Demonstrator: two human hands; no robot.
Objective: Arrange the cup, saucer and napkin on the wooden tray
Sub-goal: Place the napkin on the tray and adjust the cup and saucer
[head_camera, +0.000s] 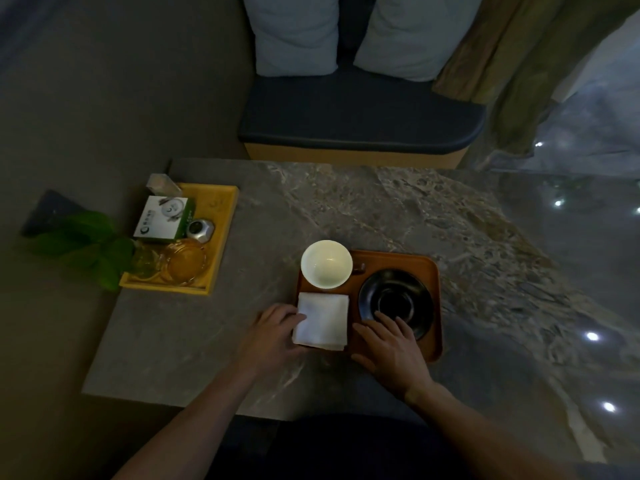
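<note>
White napkin [322,320] is lying at the tray's [433,271] corner; left hand [273,330] is seemingly pressing it flat-fingered, right hand [388,348] is resting open against the saucer [417,289]. A shove is risking bumping the cup [325,265].

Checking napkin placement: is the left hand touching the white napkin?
Touching. Head view shows the left hand with fingertips on the white napkin, at its left edge.

The folded white napkin [323,320] lies flat on the wooden tray [431,271], its left edge touching the left grip [273,332]. Just beyond it stands the cup [326,264] — upright, white inside. The black saucer [394,285] sits flat on the tray — its near rim under the right grip [388,344].
</note>
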